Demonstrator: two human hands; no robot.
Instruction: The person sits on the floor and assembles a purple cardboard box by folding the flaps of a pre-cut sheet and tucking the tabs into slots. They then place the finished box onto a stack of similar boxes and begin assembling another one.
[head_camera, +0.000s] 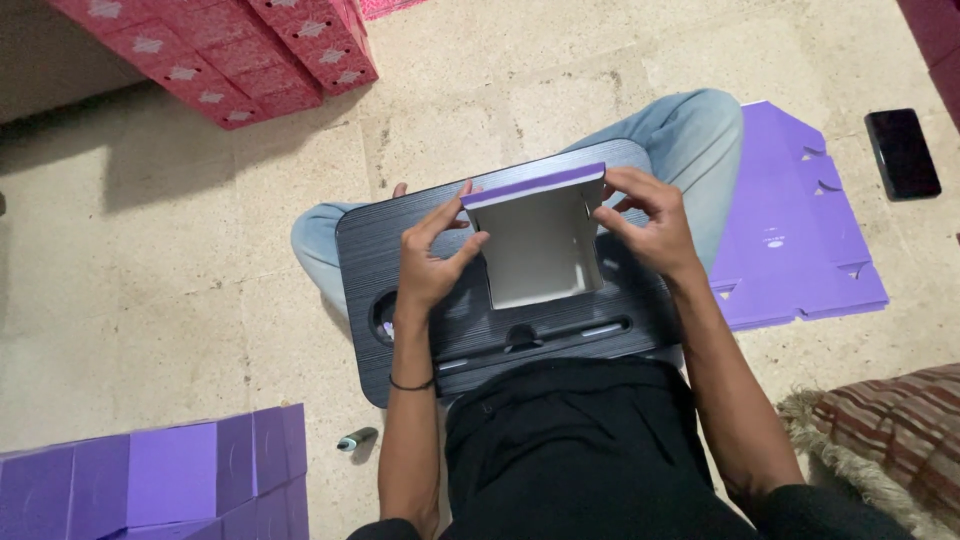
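Both hands — left hand (432, 262), right hand (648, 222) — pinch opposite side walls of the half-folded purple box (540, 245), centred between them on the lap desk (400, 230), its long axis crosswise.

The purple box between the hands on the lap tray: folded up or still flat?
Folded up: the purple box has raised walls around a white inside, left hand and right hand gripping its sides.

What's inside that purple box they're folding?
The purple box looks empty: only its plain white inner walls and floor show. The left hand and right hand grip its sides on the dark lap desk. The near wall hides a strip of the floor.
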